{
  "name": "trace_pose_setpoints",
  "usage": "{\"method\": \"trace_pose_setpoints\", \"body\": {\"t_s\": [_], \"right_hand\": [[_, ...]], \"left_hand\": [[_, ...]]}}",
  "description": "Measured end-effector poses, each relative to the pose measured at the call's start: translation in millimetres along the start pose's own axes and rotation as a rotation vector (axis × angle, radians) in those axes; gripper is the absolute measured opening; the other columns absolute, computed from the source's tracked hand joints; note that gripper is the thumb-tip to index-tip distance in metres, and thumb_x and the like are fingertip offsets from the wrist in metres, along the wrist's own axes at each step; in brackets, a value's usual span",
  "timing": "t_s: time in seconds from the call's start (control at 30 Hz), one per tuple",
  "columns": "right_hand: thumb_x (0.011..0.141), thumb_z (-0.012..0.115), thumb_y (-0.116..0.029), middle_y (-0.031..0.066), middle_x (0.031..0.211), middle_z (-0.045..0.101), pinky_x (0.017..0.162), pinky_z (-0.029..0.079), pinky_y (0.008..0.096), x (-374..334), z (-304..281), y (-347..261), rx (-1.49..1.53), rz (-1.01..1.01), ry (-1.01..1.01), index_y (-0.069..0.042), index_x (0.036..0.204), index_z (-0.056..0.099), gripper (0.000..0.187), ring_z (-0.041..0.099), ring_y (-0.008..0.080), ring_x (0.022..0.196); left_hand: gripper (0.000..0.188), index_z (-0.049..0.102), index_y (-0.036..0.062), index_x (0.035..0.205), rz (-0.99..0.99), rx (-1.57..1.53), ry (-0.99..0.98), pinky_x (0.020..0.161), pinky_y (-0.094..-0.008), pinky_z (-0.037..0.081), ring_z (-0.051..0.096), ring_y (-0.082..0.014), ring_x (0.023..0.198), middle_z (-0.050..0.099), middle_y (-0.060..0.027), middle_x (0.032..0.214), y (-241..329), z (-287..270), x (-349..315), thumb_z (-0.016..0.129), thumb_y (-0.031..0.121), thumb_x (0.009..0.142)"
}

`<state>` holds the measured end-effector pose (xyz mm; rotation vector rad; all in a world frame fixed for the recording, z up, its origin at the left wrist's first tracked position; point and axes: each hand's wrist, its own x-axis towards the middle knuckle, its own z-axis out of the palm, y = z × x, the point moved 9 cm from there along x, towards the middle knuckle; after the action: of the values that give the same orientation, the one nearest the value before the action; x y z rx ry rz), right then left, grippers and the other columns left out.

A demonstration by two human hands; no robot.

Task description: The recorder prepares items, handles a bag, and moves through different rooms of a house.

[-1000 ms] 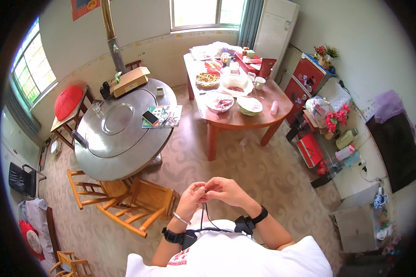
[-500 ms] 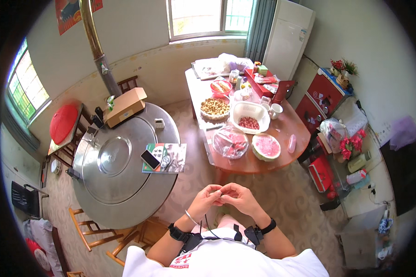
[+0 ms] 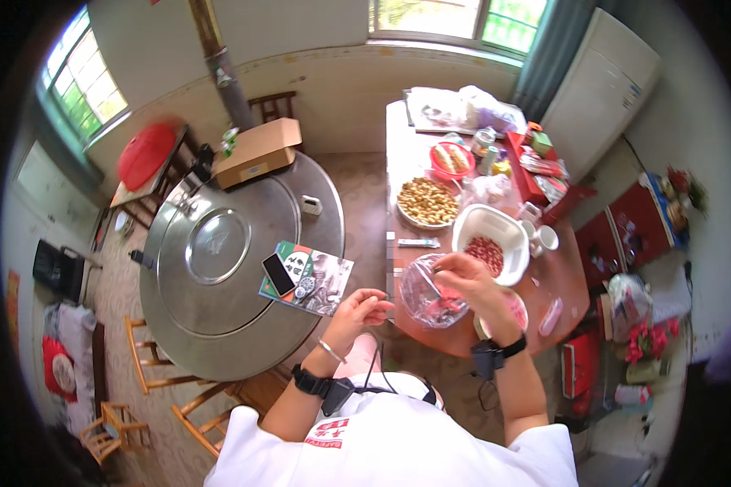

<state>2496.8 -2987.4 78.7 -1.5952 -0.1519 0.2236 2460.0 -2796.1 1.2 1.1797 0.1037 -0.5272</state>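
My right hand (image 3: 473,284) reaches over a clear plastic bag (image 3: 424,292) with reddish bits in it, fingers bent together; whatever they hold is too small to make out. Just off the table's left edge, my left hand (image 3: 361,315) has its fingers curled and pressed together, their contents hidden. Beyond the bag stands a white plastic basket (image 3: 468,230) with red peanut kernels (image 3: 484,255) in its bottom. To its left is a round bowl of unshelled peanuts (image 3: 427,201). A cut watermelon half (image 3: 515,312) lies partly behind my right hand and forearm.
White mugs (image 3: 546,239), a red tray (image 3: 536,174) and a red bowl of food (image 3: 452,160) stand farther back. A pink object (image 3: 551,316) lies at the right edge. On the round table (image 3: 219,325) at left are a phone (image 3: 279,274), a magazine (image 3: 325,284) and a cardboard box (image 3: 260,152).
My hands, together in front of me before, have come apart. The right has gone forward and right over the plastic bag, while the left stays near. The view has shifted.
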Motion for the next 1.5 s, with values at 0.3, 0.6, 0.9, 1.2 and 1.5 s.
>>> {"method": "trace_pose_setpoints", "body": {"t_s": [0.3, 0.6, 0.9, 1.2, 1.5], "right_hand": [[0.084, 0.059, -0.012, 0.0007, 0.086, 0.059, 0.067, 0.044, 0.018, 95, -138, 16, 0.055, 0.099, 0.172, -0.001, 0.094, 0.058, 0.015, 0.053, 0.0053, 0.075], [0.079, 0.065, -0.015, 0.0026, 0.074, 0.059, 0.055, 0.045, 0.0205, 251, -293, 64, -0.16, 0.189, 0.457, -0.001, 0.088, 0.059, 0.017, 0.054, 0.0076, 0.062], [0.073, 0.067, -0.01, 0.0038, 0.07, 0.061, 0.052, 0.047, 0.0224, 362, -412, 158, -0.225, 0.33, 0.681, -0.003, 0.084, 0.061, 0.014, 0.056, 0.0095, 0.055], [0.067, 0.067, -0.016, 0.0072, 0.078, 0.066, 0.067, 0.049, 0.03, 428, -461, 168, -0.807, 0.326, 0.923, -0.006, 0.086, 0.063, 0.022, 0.063, 0.0164, 0.075], [0.068, 0.063, -0.018, 0.0091, 0.081, 0.066, 0.072, 0.049, 0.0329, 437, -455, 157, -0.861, 0.314, 0.977, -0.007, 0.087, 0.064, 0.022, 0.063, 0.0222, 0.078]], "left_hand": [[0.02, 0.052, 0.005, 0.103, -0.012, -0.005, -0.096, 0.071, -0.0226, 0.047, 0.056, -0.0088, 0.077, 0.063, -0.007, 0.093, 14, 17, 91, 0.049, 0.019, 0.09], [0.019, 0.052, 0.0029, 0.103, -0.152, -0.007, -0.067, 0.071, -0.0253, 0.048, 0.058, -0.0123, 0.077, 0.062, -0.0096, 0.093, 36, -4, 201, 0.046, 0.016, 0.09], [0.017, 0.051, 0.0023, 0.101, -0.239, -0.15, 0.113, 0.066, -0.023, 0.049, 0.058, -0.0118, 0.073, 0.062, -0.011, 0.09, 22, -90, 298, 0.046, 0.014, 0.091], [0.016, 0.05, 0.0016, 0.1, -0.377, -0.239, 0.154, 0.067, -0.0269, 0.049, 0.058, -0.0152, 0.073, 0.061, -0.0115, 0.088, -4, -103, 326, 0.045, 0.013, 0.09], [0.016, 0.051, 0.0026, 0.1, -0.31, -0.214, 0.205, 0.065, -0.0245, 0.049, 0.058, -0.013, 0.072, 0.062, -0.0114, 0.09, 9, -121, 338, 0.046, 0.014, 0.09]]}}
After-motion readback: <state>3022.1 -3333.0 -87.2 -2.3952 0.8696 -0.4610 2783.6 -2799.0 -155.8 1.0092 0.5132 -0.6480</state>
